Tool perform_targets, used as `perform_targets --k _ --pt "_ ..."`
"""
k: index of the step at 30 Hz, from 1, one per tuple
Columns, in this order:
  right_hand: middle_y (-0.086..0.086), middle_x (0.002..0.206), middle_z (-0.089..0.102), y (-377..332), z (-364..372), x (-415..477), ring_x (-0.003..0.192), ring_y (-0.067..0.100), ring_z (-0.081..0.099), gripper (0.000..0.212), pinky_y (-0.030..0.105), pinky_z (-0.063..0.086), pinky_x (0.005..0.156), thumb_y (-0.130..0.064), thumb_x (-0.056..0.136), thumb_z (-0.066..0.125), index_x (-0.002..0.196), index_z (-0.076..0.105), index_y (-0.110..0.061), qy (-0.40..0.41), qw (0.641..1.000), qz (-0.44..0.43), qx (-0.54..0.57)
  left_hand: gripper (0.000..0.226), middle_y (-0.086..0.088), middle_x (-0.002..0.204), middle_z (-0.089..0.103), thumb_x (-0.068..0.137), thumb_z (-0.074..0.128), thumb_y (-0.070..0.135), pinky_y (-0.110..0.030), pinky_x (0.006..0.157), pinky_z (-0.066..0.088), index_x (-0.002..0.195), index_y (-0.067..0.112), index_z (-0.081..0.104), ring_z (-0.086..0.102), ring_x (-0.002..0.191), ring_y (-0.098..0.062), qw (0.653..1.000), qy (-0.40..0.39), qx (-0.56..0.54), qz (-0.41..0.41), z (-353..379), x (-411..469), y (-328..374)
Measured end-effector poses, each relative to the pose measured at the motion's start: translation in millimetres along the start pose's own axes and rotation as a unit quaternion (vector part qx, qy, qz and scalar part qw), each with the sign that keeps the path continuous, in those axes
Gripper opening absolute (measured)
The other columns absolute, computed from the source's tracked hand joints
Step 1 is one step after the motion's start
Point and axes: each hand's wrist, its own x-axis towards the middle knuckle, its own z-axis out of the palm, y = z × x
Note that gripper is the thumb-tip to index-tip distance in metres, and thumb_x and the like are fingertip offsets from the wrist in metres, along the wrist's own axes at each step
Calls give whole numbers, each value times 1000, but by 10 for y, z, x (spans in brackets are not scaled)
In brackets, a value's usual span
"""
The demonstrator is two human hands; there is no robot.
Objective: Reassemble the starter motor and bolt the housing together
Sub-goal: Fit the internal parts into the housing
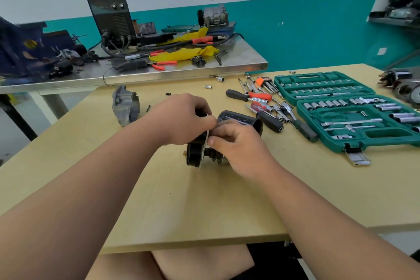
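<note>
Both hands, left hand [181, 118] and right hand [238, 145], grip the starter motor [195, 157] on the wooden table [204, 207]

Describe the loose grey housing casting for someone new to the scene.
On the wooden table, look near the far left edge, left of the left hand. The grey housing casting lies there alone, untouched. It is pale bare metal; the held starter motor is black.

Matt wood, gloss black, bright chrome.
Smooth matt pale-wood table [204, 207]; starter motor [192, 156] with glossy black casing and bare metal plate; right, green plastic case [391, 136] of shiny chrome sockets [322, 104]; far bench [238, 54] of brushed steel.
</note>
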Motion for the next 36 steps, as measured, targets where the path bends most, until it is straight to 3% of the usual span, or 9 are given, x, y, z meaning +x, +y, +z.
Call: perform_targets --k 3,6,11,16,21,24,31,36 --pt "-21 99 59 16 54 -2 89 -6 57 21 11 45 76 -17 86 68 74 68 -34 14 1000 -4 8 11 14 81 63 84 53 42 -36 65 59 81 38 62 62 74 -11 1000 -20 13 8 -31 0 -15" --pt "-16 101 59 21 104 -5 91 -1 59 14 14 47 79 -17 87 66 78 71 -27 13 999 8 40 15 16 87 62 90 50 40 -27 66 52 87 41 64 57 79 -6 998 -51 25 15 -80 -4 -29" --pt "-14 102 58 16 162 -10 87 -4 57 12 2 39 66 -20 90 61 83 71 -21 0 999 18 45 17 12 84 58 95 45 40 -24 55 39 92 36 61 52 74 -5 996 -43 72 10 -79 -34 -36" --pt "-20 101 55 16 176 -18 92 -4 54 15 7 40 74 -22 93 58 83 69 -20 -25 999 11 30 21 10 83 60 95 42 41 -25 59 45 93 34 62 52 74 -4 992 -26 122 27 -83 -100 -47" --pt "-21 104 54 5 167 -24 98 -1 54 13 16 41 80 -24 91 61 90 71 -15 -49 999 11 16 16 11 83 62 93 44 38 -25 60 46 87 38 60 53 74 -3 993 -35 100 48 -117 -150 -75" --pt "-21 103 54 -12 192 -43 95 -3 54 10 17 41 78 -21 89 64 81 68 -19 -45 999 13 24 15 15 82 61 93 46 39 -24 57 43 85 41 57 54 73 -3 994 -37 81 56 -122 -174 -99" --pt "-19 101 55 -47 290 -67 94 -6 52 13 11 38 79 -18 88 64 75 64 -23 -20 999 -13 32 19 20 79 58 91 46 40 -24 59 42 75 44 56 54 74 -1 997 -27 54 49 -144 -192 -221" --pt "-13 102 49 -112 387 -11 95 6 50 19 12 37 75 -25 95 54 93 68 -12 -34 998 -40 -45 21 16 72 62 81 45 56 -25 57 42 77 41 61 58 67 -1 999 8 -14 41 -120 -265 -413"
